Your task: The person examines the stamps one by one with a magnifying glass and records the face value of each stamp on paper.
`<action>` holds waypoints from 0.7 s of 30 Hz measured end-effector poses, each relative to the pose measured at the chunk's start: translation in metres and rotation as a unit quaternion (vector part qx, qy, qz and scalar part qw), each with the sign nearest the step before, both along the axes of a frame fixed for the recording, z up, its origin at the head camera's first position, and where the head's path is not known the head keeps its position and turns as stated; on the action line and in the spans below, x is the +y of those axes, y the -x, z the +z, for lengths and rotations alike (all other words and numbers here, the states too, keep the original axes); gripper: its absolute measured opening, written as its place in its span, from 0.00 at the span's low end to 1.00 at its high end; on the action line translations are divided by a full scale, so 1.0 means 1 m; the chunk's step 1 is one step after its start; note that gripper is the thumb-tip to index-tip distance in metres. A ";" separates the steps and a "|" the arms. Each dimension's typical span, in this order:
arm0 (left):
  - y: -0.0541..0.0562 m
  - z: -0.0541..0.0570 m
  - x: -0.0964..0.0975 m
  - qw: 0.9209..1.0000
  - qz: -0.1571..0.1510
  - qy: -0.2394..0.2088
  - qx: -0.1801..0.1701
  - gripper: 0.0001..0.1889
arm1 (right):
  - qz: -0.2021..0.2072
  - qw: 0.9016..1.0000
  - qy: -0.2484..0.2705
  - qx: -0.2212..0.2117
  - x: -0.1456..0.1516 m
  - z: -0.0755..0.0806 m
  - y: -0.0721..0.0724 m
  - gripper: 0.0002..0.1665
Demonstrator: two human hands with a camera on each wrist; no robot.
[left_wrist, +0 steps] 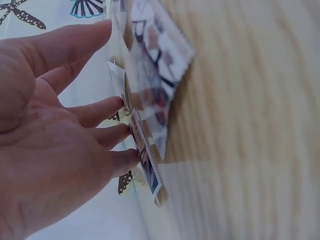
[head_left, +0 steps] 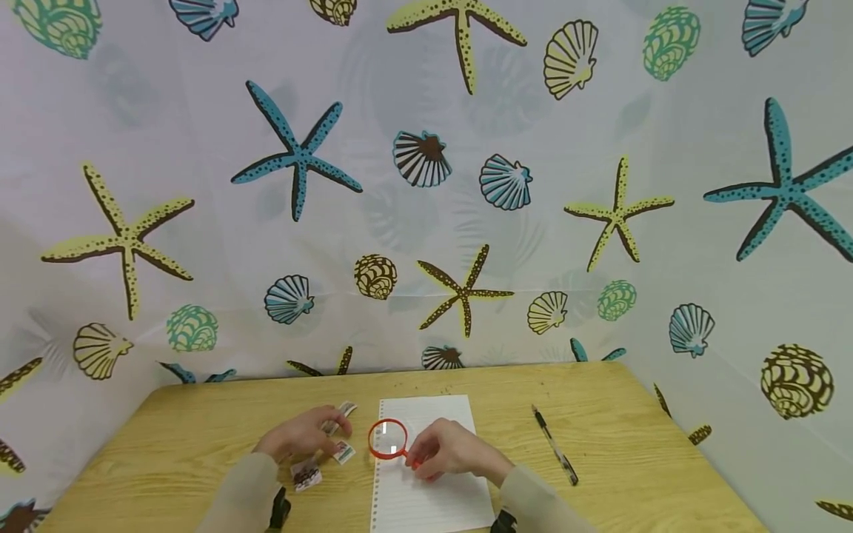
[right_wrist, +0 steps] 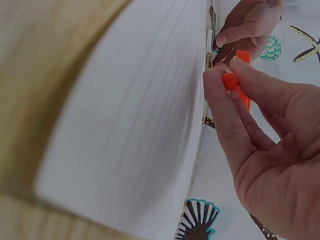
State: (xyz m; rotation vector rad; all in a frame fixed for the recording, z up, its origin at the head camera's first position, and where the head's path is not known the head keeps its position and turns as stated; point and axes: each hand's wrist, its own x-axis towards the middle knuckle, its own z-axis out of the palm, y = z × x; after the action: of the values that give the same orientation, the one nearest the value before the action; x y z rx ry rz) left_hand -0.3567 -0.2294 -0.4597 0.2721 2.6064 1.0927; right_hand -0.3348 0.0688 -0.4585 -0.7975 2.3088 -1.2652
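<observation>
My right hand [head_left: 448, 448] pinches the handle of a red-rimmed magnifying glass [head_left: 369, 437] between thumb and fingers, with the lens above the left part of a lined paper sheet [head_left: 433, 496]. The right wrist view shows the orange-red handle end [right_wrist: 230, 81] between the fingertips. To the left, my left hand [head_left: 303, 433] is low over several postage stamps on the table. Its fingers look loosely bent in the left wrist view, with fingertips at or against the stamps' edges; contact is hard to tell. One stamp [head_left: 306, 474] lies near the wrist, another stamp [head_left: 343, 451] beside the fingers.
A black-tipped pen [head_left: 556, 446] lies on the wooden table [head_left: 640, 459] to the right of the paper. Behind the table hangs a white curtain [head_left: 360, 222] printed with starfish and shells.
</observation>
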 end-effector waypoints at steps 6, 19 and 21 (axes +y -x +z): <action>0.001 0.000 0.002 0.999 -0.002 -0.026 0.024 0.13 | 0.002 1.000 0.003 0.002 0.010 0.001 0.000 0.11; -0.003 0.000 0.017 0.991 0.064 -0.057 0.104 0.09 | -0.012 0.999 0.023 -0.026 0.038 0.000 -0.001 0.14; -0.003 0.001 0.021 0.989 0.056 -0.053 0.122 0.09 | -0.016 0.999 0.027 -0.033 0.043 0.000 -0.002 0.14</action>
State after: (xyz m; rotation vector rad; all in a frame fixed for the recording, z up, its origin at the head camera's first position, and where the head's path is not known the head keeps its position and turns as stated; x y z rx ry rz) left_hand -0.3535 -0.2082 -0.4590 0.3041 2.8117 1.3138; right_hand -0.3332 0.1116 -0.4586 -0.7267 2.2534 -1.3516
